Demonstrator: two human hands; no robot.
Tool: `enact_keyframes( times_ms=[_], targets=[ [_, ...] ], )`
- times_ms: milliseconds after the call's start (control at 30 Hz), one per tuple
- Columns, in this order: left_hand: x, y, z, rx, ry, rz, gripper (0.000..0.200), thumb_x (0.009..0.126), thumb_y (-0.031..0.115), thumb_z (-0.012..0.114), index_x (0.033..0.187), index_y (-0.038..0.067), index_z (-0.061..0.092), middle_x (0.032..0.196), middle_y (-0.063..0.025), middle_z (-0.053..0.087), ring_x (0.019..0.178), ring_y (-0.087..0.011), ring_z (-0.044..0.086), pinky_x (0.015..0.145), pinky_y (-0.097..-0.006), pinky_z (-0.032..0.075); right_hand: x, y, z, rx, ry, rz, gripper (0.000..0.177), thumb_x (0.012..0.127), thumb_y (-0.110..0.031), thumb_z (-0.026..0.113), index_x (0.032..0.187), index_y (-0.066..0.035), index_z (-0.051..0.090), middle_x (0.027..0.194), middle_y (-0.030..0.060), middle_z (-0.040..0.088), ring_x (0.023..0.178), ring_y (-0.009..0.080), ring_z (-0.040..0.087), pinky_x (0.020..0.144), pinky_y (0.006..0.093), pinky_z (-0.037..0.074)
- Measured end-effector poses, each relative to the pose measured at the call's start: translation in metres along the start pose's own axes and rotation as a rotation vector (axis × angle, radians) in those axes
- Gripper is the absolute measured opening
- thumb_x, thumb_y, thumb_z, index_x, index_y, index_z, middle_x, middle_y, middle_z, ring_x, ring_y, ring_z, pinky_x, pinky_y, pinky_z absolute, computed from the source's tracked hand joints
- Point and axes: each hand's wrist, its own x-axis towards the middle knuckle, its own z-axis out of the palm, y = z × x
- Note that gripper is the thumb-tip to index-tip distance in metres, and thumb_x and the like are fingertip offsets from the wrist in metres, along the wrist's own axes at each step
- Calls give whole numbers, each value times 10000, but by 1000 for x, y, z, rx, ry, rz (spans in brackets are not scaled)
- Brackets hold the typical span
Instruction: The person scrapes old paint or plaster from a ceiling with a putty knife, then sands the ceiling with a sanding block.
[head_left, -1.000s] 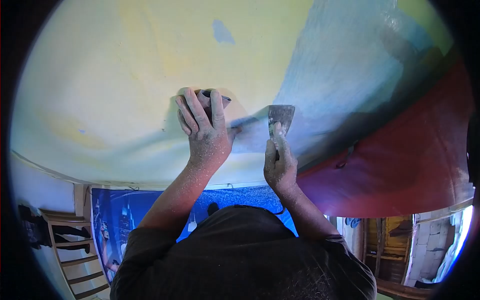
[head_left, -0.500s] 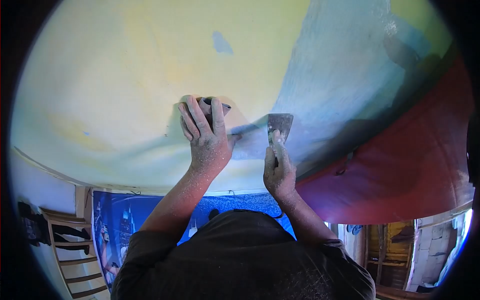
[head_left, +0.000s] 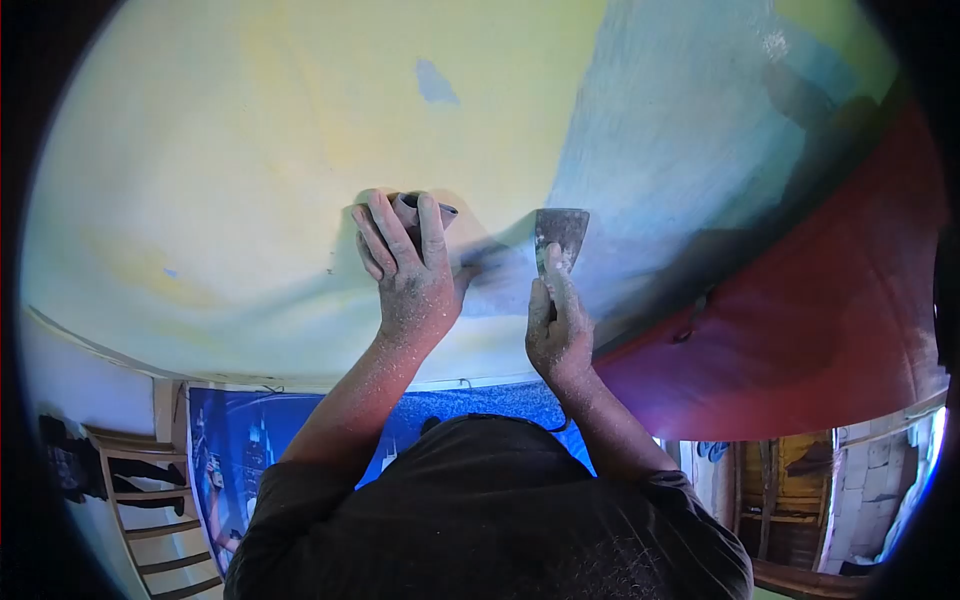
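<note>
Sandpaper (head_left: 441,209), a dark folded piece, is what I see pinned flat against the ceiling (head_left: 230,150), just left of the scraper (head_left: 562,230). The left hand (head_left: 410,275) presses it there with fingers spread apart and stretched over it, so only the pad's upper edge shows past the fingertips. The thumb points toward the scraper without reaching it.

The scraper itself stands blade-up, its wide metal edge against the ceiling. The right hand (head_left: 558,335) is wrapped tight round the handle below the blade, forefinger laid straight up the back of it. Both hands and forearms are dusted white.

Left of the scraper the ceiling is pale yellow, with a small blue patch (head_left: 435,82) above and to the left. Right of the scraper runs a broad grey-blue band (head_left: 690,130), and beyond that a red surface (head_left: 830,300). Far below the scraper to the left I make out a blue poster (head_left: 235,440) and a wooden ladder-like frame (head_left: 150,515).
</note>
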Motion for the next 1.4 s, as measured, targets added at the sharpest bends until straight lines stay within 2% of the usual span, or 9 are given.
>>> enact_keyframes(
  times_ms=[467,667,800,900,1033,1100,1167,1267,1400],
  targets=[
    [0,-4,1,12,-54,29,1281,803,437,967,1687,-33,167,1667,-522,-65,1535,-752,9,1180,-813,170,6,1,-2,-56,46,-47,507,1067,-41,649,1565,-68,561,1190,340,731,1073,470,760,878,462,613],
    [-3,-11,8,-39,174,121,956,944,331,863,1663,-9,332,1711,-466,55,1553,-687,144,1223,-721,217,25,-17,-15,43,38,12,502,1063,-20,643,1558,-22,557,1254,351,715,1164,469,742,951,457,597],
    [3,-29,-2,-107,421,193,440,1039,14,678,1477,13,640,1596,-331,499,1452,-485,475,1191,-554,362,9,-3,-11,134,41,-9,490,1074,-20,631,1556,8,548,1363,349,686,1294,445,698,1039,442,571],
    [29,-25,-7,-285,506,386,508,987,-57,720,1484,-2,629,1535,-302,557,1363,-423,555,1080,-463,495,-19,15,-14,213,-15,142,489,1082,-25,625,1564,6,543,1414,349,666,1333,414,682,1063,431,559],
    [87,26,-25,-425,416,444,457,920,94,774,1375,128,747,1399,-92,691,1219,-290,694,974,-402,568,-36,15,-31,303,-77,329,513,1091,-32,618,1593,-12,517,1315,300,650,1199,331,670,960,394,554],
    [116,45,-19,-171,517,555,443,972,193,718,1415,178,724,1491,-36,659,1309,-258,654,1091,-410,495,-41,26,-34,218,-74,197,542,1109,-41,589,1639,-56,472,1017,119,614,843,155,586,723,301,520],
    [138,53,-6,-113,578,588,433,1001,235,666,1429,205,717,1571,4,613,1391,-228,608,1165,-410,427,-42,30,-38,172,-66,115,546,1106,-40,594,1638,-58,475,994,113,629,809,138,604,703,295,527],
    [123,60,-6,-59,460,547,479,972,127,641,1442,182,713,1607,25,583,1490,-218,518,1169,-406,427,-44,25,-48,232,-74,184,517,1071,-26,648,1577,-9,546,1321,344,713,1197,331,760,967,407,590],
    [86,60,14,-106,347,553,515,937,113,661,1447,158,713,1616,20,576,1497,-219,504,1160,-407,441,-44,25,-62,253,-109,222,529,1063,-24,658,1582,-41,556,1241,341,740,1132,308,779,940,403,591]
  ],
)
